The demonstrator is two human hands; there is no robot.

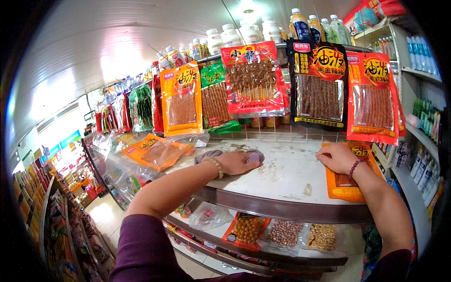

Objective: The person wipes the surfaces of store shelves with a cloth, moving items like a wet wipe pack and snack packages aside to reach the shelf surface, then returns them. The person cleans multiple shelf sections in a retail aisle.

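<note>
My left hand point(235, 162) presses on a bunched grey-purple cloth point(207, 155) lying on the white shelf point(293, 181), fingers over the cloth. Dark smudges and scuffs mark the shelf beside it. My right hand point(331, 156), fingers curled, grips an orange snack packet point(344, 187) at the shelf's right end. Another orange packet point(155, 150) lies to the left on clear plastic.
Several snack packets point(256, 80) hang above the shelf, below rows of bottles point(230, 35). Bagged nuts point(284, 235) sit on a lower shelf. An aisle floor point(101, 214) runs at left; stocked shelving point(423, 131) stands at right.
</note>
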